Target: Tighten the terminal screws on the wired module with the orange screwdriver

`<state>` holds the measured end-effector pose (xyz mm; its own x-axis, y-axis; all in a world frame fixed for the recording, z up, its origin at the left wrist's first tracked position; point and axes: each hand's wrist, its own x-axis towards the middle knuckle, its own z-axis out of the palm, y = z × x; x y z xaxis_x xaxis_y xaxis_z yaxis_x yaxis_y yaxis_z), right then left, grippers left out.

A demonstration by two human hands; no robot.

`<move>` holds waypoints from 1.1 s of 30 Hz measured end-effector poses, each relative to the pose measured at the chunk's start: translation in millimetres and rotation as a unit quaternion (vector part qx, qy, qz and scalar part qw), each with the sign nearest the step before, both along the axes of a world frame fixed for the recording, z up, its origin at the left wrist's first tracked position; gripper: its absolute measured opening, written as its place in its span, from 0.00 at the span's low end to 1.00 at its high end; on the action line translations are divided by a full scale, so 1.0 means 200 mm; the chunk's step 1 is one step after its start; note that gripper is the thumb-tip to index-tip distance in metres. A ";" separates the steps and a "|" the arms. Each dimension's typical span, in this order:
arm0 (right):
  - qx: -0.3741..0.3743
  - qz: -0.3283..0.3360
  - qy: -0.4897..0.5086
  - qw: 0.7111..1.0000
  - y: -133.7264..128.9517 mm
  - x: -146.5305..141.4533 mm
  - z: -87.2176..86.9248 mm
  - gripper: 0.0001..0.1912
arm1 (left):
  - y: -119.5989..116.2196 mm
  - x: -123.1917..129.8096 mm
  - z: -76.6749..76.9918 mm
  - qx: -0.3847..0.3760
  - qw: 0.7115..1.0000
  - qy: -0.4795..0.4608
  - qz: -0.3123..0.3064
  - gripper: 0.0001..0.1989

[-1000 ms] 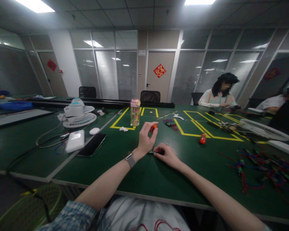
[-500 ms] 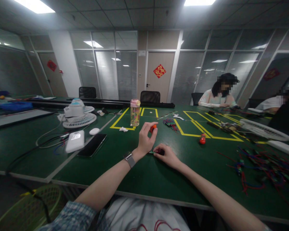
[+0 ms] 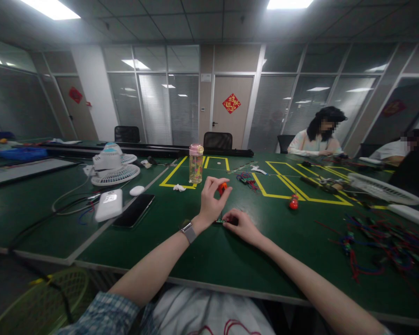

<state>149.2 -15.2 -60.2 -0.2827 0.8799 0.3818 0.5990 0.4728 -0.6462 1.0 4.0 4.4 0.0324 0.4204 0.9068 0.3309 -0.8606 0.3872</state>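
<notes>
My left hand [image 3: 212,199] is raised over the middle of the table, thumb and forefinger curled around an orange-topped screwdriver [image 3: 223,188]. Most of its handle is hidden behind the fingers; a thin dark shaft shows below them. Beneath it lies a small green circuit board [image 3: 219,221] on the table. My right hand [image 3: 240,224] rests just to the right, its fingertips closed on the board's right end and covering part of it. A grey-banded watch [image 3: 187,230] is on my left wrist.
Ahead stands a pink-lidded bottle [image 3: 196,164]. A phone [image 3: 134,210], a white power bank [image 3: 109,204] and a white fan [image 3: 113,167] lie left. To the right are a small red object [image 3: 293,202] and a heap of wired boards [image 3: 380,246]. A co-worker [image 3: 319,132] sits across the table.
My left thumb has shifted slightly right, away from the forefinger, and the orange top has turned or moved a little. My right hand and the board stay in place.
</notes>
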 end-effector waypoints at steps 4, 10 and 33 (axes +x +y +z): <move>-0.003 0.001 0.003 1.000 0.00 0.00 0.00 0.05 | -0.01 0.00 0.00 -0.012 0.999 0.009 -0.043 0.10; -0.001 0.002 0.001 1.000 0.00 0.00 0.00 0.05 | 0.00 0.00 0.00 -0.011 1.000 0.002 -0.026 0.10; 0.002 0.003 -0.002 1.000 0.00 0.00 0.01 0.05 | 0.00 0.00 0.01 -0.017 0.998 0.003 -0.056 0.14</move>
